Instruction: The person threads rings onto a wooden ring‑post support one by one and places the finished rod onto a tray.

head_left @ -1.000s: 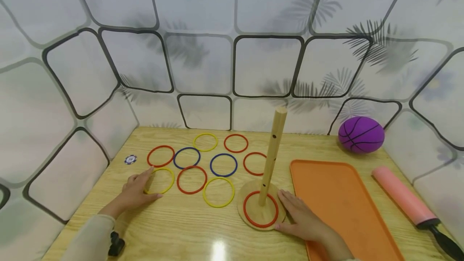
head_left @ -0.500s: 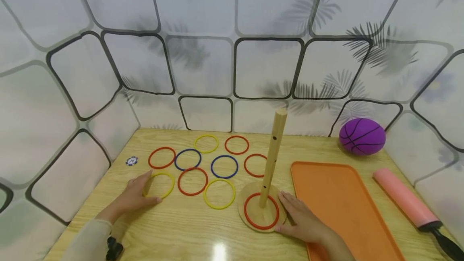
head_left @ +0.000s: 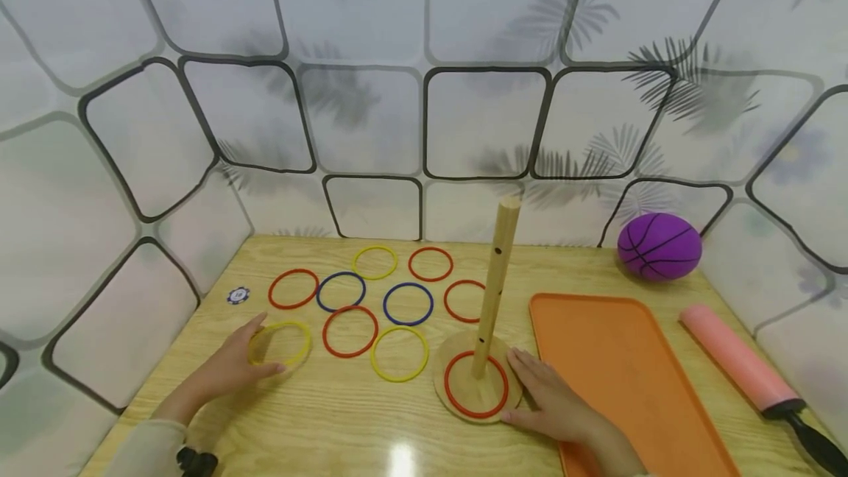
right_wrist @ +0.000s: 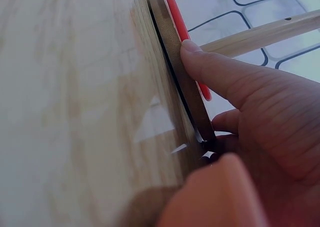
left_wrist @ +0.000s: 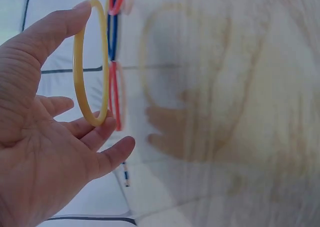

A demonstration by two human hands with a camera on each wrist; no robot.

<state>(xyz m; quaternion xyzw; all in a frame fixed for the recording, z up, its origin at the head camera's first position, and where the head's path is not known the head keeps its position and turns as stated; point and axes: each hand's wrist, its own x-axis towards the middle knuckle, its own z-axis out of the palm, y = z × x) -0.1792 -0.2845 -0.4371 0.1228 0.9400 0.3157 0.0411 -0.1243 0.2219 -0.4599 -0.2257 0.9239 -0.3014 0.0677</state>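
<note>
Chip marking illegible; left fingers pinch yellow ring; right fingers grip wooden base.

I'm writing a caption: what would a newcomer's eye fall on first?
Probably the tall, pale wooden peg, upright on its round wooden base right of centre in the head view, with a thin red ring around its foot. Next come the purple ball with black lines, at the back right of the wooden table, and, at left, the left hand holding a thin yellow ring above it.
</note>
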